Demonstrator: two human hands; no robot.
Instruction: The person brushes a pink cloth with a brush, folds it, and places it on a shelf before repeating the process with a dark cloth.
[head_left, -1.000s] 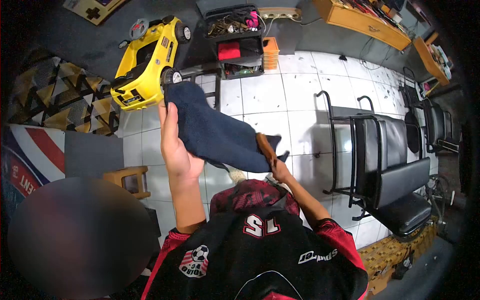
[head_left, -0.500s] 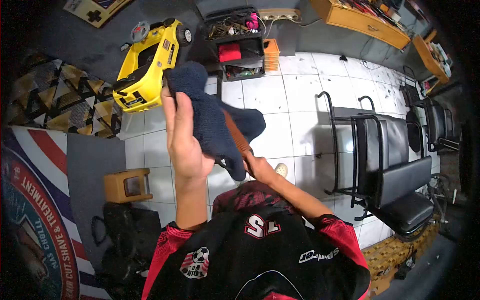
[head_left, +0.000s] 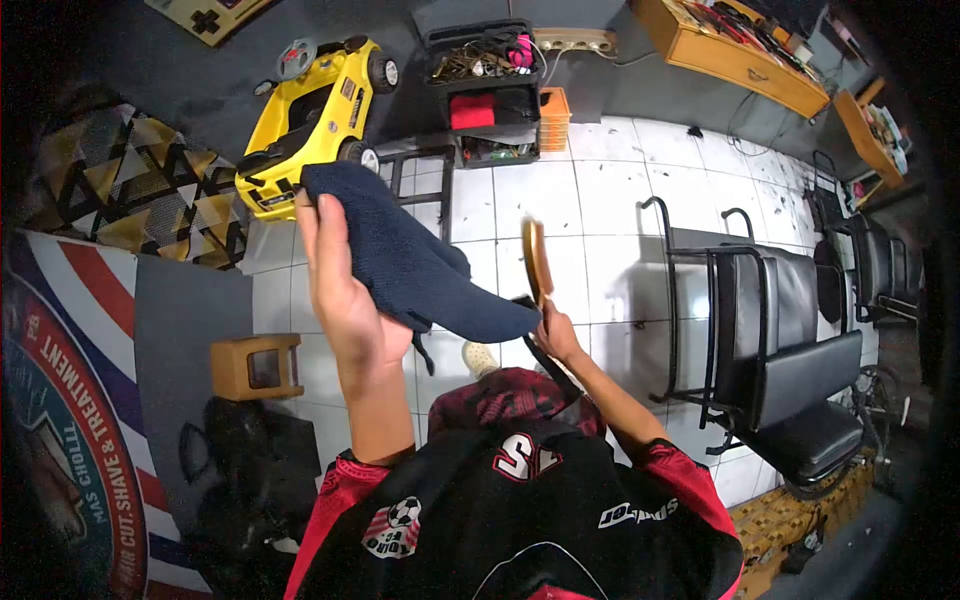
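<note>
A dark blue cloth (head_left: pixel 400 255) with a knitted-looking weave hangs across from my left hand (head_left: pixel 345 300) toward my right. The left hand grips its upper left part, thumb and fingertips showing along the edge. My right hand (head_left: pixel 558 330) is closed round the lower end of a long brown brush (head_left: pixel 537 262), which points up and is slightly blurred. The cloth's right tip reaches right to the fingers of that hand. A thin black strip shows below the right hand, partly behind it.
A yellow toy car (head_left: pixel 315 130) stands beyond my left hand, beside a black shelf cart (head_left: pixel 480 90). Black padded chairs (head_left: pixel 790 330) line the right. A brown stool (head_left: pixel 255 367) sits at left. Dark scraps dot the white tile floor (head_left: pixel 620 190).
The brush has come out from against the cloth and moved right, now upright. The cloth has spread out toward the right hand; my left hand has shifted slightly left.
</note>
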